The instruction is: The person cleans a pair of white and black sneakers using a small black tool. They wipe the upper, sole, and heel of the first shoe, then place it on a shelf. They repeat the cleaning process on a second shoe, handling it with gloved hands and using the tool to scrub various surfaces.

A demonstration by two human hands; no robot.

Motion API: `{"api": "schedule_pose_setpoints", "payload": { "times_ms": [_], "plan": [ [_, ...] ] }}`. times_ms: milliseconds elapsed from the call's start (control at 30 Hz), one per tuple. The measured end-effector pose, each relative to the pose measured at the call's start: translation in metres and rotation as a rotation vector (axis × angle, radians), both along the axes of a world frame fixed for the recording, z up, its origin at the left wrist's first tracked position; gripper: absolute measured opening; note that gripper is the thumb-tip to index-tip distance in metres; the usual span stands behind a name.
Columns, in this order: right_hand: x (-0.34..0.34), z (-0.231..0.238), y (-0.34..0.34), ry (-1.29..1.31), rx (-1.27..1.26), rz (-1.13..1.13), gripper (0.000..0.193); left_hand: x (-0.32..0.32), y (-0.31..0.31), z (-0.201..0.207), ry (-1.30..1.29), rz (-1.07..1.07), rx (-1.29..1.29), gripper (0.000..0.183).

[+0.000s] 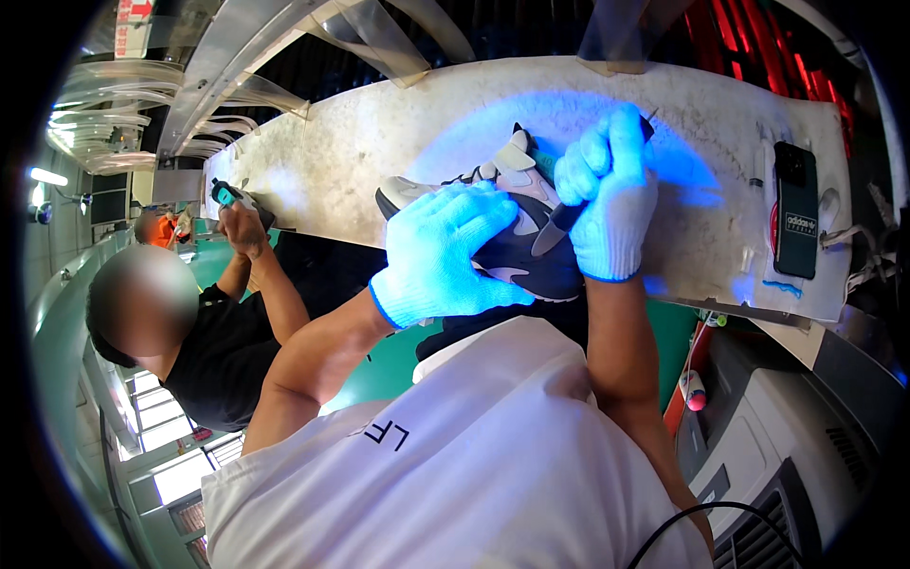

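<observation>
While my left hand (450, 248) lies over the shoe (512, 254), my right hand (609, 194) has a flat tool (556, 230).
Left grip: gloved, thumb spread from the fingers, palm down on the shoe; how hard it presses I cannot tell. Right grip: gloved, closed in a fist round the tool, grey blade slanting down-left over the shoe; contact unclear. Shoe sits near the edge of the pale counter (351, 156) in front of me, toe leftward, in blue light. Phone (794, 211) well to the right; at left, a co-worker (223, 356) holds another shoe (237, 201).
</observation>
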State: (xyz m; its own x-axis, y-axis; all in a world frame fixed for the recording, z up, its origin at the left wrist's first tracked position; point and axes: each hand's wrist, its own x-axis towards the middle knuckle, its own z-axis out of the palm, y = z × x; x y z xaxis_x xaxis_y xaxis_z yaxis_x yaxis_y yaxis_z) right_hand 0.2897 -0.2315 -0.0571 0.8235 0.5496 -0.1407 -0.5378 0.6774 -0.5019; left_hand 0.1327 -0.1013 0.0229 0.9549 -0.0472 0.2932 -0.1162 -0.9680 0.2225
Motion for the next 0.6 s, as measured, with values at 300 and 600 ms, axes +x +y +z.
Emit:
{"api": "schedule_pose_setpoints", "payload": {
  "times_ms": [300, 600],
  "plan": [
    [0.018, 0.005, -0.003, 0.037, -0.148, -0.078, 0.044, -0.009, -0.005, 0.011, 0.191, 0.061, 0.061, 0.093],
    [-0.003, 0.022, 0.001, -0.016, -0.270, -0.110, 0.047, 0.004, -0.027, 0.004, 0.069, -0.031, 0.031, 0.095]
  ]
}}
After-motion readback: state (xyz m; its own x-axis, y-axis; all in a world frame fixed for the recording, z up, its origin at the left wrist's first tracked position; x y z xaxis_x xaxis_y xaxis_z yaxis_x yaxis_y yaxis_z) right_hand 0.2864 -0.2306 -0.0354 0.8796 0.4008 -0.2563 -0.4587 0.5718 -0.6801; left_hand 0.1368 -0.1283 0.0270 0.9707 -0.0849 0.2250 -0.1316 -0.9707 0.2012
